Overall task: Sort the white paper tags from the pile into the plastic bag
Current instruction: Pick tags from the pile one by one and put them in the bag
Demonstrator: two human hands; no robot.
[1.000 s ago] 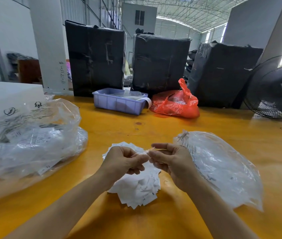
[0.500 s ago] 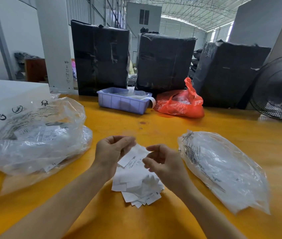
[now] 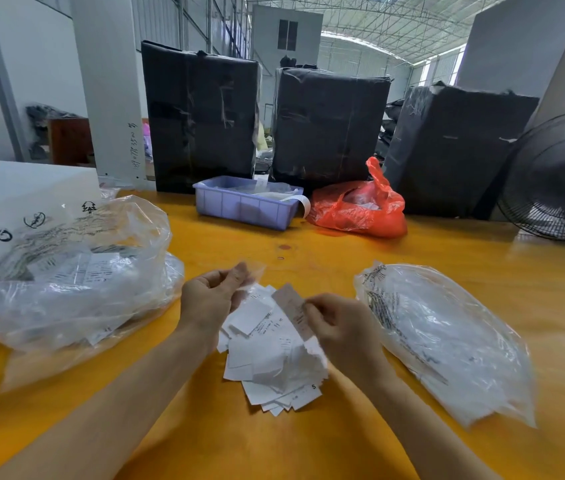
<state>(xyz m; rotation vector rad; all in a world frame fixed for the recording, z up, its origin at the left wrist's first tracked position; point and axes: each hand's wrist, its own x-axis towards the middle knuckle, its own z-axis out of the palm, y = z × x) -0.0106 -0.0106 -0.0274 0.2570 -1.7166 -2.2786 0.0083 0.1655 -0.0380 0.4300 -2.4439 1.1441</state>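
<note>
Tags (image 3: pixel 270 355) sit heaped on the yellow surface (image 3: pixel 308 441) between your wrists; the plastic bag (image 3: pixel 447 337) lies flat just right of them, its mouth hard to make out. Reach over carelessly and you could drag loose tags off the heap or miss the opening. Your right hand (image 3: pixel 336 327) pinches one tag (image 3: pixel 291 308). Your left hand (image 3: pixel 212 296) pinches a thin clear film (image 3: pixel 251 271) at its fingertips.

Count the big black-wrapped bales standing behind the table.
3. The left bale stands behind the purple tray, the middle bale behind the red bag, the right bale beside the fan. More may be hidden behind them.
</note>
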